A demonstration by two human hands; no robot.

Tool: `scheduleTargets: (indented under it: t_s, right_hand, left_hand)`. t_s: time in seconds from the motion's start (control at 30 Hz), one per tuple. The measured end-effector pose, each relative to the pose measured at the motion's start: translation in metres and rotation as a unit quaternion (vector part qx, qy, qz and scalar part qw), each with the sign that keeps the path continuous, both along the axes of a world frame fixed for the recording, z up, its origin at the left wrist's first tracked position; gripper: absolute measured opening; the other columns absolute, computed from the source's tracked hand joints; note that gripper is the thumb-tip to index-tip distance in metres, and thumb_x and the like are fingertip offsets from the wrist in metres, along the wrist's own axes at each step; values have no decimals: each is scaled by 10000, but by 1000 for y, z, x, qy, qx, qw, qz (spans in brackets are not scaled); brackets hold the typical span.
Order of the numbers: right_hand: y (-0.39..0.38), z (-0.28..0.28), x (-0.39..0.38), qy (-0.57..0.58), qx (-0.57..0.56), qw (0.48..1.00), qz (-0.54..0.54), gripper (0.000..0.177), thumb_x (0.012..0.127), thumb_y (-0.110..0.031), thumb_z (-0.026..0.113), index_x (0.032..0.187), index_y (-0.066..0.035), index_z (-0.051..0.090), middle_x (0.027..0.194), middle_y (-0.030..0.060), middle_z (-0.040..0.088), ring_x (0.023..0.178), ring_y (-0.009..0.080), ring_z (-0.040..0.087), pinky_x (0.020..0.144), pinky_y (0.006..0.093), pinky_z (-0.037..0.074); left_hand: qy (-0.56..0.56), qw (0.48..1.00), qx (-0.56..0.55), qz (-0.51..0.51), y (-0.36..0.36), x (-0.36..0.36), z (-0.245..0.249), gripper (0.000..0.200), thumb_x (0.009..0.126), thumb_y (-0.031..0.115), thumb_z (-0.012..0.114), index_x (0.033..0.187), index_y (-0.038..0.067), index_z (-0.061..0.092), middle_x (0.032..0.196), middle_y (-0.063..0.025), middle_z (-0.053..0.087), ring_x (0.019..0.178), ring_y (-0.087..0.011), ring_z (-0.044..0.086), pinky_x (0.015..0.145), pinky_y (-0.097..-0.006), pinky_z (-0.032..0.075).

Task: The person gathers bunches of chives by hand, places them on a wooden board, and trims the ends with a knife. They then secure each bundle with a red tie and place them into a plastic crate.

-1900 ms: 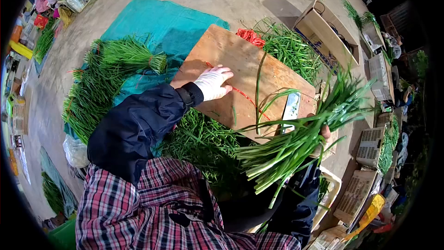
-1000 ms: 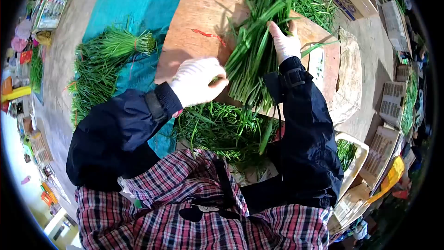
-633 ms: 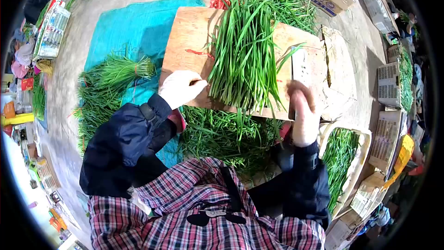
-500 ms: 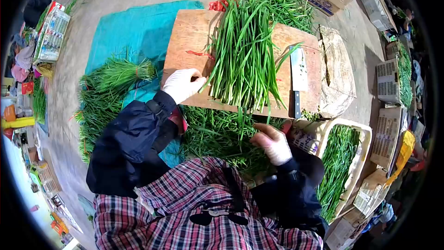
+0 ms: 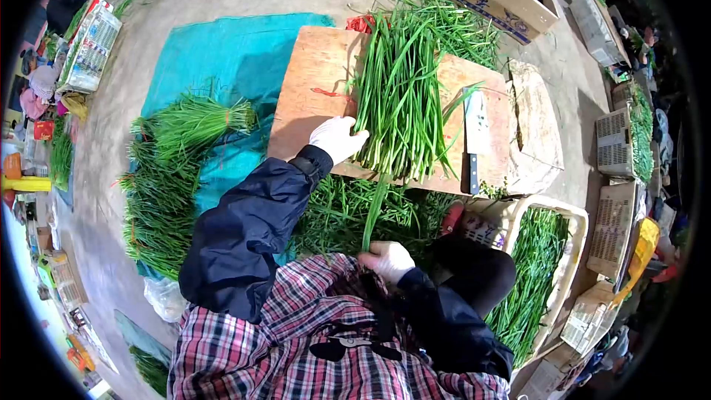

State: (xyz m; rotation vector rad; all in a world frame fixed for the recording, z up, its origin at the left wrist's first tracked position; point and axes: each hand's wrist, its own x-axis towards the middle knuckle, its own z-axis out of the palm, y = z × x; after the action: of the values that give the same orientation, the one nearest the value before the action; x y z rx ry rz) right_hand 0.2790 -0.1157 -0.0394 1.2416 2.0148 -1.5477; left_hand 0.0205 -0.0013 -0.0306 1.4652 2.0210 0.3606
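A thick pile of garlic chives [image 5: 400,104] lies across the wooden board [image 5: 315,78], its pale stalk ends toward me. My left hand [image 5: 338,138], in a white glove, is curled against the pile's left edge near those ends. Whatever its closed fingers hold is hidden. Low in front of my lap, my gloved right hand [image 5: 390,261] grips a few long chive leaves [image 5: 375,215] that stretch up toward the board's near edge. A knife [image 5: 476,133] with a black handle rests at the right of the board. More loose chives [image 5: 326,211] lie beneath it.
Tied chive bundles [image 5: 163,192] sit on a teal sheet [image 5: 215,52] at left. A white crate [image 5: 581,237] of greens stands at right, beside a pale sack [image 5: 537,118]. A cardboard box [image 5: 489,0] is at the far right, with further crates along the right side.
My left hand has moved right, up to the pile's edge. The right hand has come left and down toward my lap and now grips chive leaves.
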Motion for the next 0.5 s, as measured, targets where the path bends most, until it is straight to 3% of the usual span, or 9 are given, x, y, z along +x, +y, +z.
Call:
scheduleTargets:
  t_s: [0.13, 0.2, 0.23, 0.27, 0.3, 0.33, 0.43, 0.5]
  right_hand:
    - [-10, 78, 30, 71, 12, 997, 25, 323, 809, -378, 658, 955, -91, 681, 772, 149, 630, 706, 308, 619, 645, 350, 486]
    - [4, 111, 51, 189, -11, 982, -26, 297, 810, -297, 710, 967, -47, 683, 758, 109, 654, 663, 229, 621, 624, 296, 482]
    - [11, 130, 56, 192, -128, 959, -166, 308, 821, -280, 714, 935, 4, 683, 733, 54, 656, 669, 157, 602, 634, 272, 474]
    - [30, 155, 55, 215, -52, 963, -152, 314, 836, -269, 706, 917, 33, 679, 720, 10, 639, 687, 105, 580, 634, 258, 464]
    - [47, 181, 52, 181, -42, 965, -187, 322, 834, -277, 707, 910, 34, 677, 696, 11, 615, 672, 82, 554, 619, 245, 446]
    - [60, 185, 55, 221, -62, 940, -252, 342, 825, -300, 713, 912, 28, 676, 691, 14, 614, 652, 70, 535, 596, 227, 423]
    - [111, 200, 31, 188, 68, 930, -309, 272, 844, -261, 661, 846, 11, 664, 604, 16, 574, 510, 79, 498, 487, 219, 398]
    - [146, 186, 7, 205, 72, 920, -327, 231, 858, -209, 603, 835, 18, 640, 568, 18, 536, 482, 82, 482, 460, 227, 370]
  left_hand:
    - [-8, 1000, 18, 11, 1, -4, -9, 530, 850, 450, 544, 1121, -2, 586, 1029, -196, 633, 999, -336, 588, 865, -407, 454]
    - [-3, 999, 38, 8, 1, -4, -14, 523, 849, 443, 548, 1120, -2, 591, 1030, -196, 637, 996, -337, 591, 865, -407, 457]
    - [6, 999, 43, 29, 3, -2, -20, 501, 846, 425, 560, 1106, -2, 599, 1019, -202, 641, 973, -343, 600, 848, -417, 462]
    - [7, 999, 46, 27, 3, -3, -23, 498, 845, 420, 562, 1105, -2, 601, 1020, -205, 641, 969, -345, 602, 845, -420, 464]
    - [8, 998, 49, 26, 3, -4, -26, 494, 845, 416, 564, 1104, -2, 602, 1021, -207, 641, 966, -347, 603, 843, -423, 465]
    - [9, 998, 52, 24, 3, -4, -24, 490, 844, 411, 566, 1103, -3, 604, 1023, -209, 641, 962, -348, 604, 840, -426, 466]
    - [-3, 998, 37, 42, 4, -3, -21, 478, 842, 408, 572, 1095, 4, 611, 1039, -206, 636, 989, -345, 596, 861, -407, 465]
    - [5, 999, 14, 47, 4, -1, -16, 484, 847, 411, 567, 1121, 14, 607, 1093, -200, 622, 1037, -334, 579, 890, -396, 454]
